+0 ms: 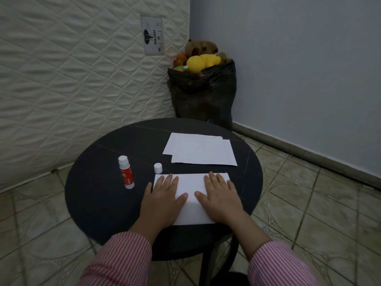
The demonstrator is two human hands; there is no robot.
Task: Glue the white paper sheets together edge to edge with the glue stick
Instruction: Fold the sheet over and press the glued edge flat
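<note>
Both the left hand (pixel 164 196) and right hand (pixel 219 194) are pressing flat, fingers straight and slightly spread, on the white rectangular paper sheets (pixel 190 200); the uncapped red-and-white plastic glue stick (pixel 126 172) standing at ten o'clock is risking drying out.

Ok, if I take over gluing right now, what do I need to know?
Left hand and right hand: both flat, fingers straight, pressing the near paper on the round table.
Glue stick lies left of that paper, not held. A small white cap stands beside the paper's far left corner.
Spare sheets are stacked farther back.
Done: the near paper is being pressed down; I cannot see a seam.
Left: glue on the spare sheets.
</note>
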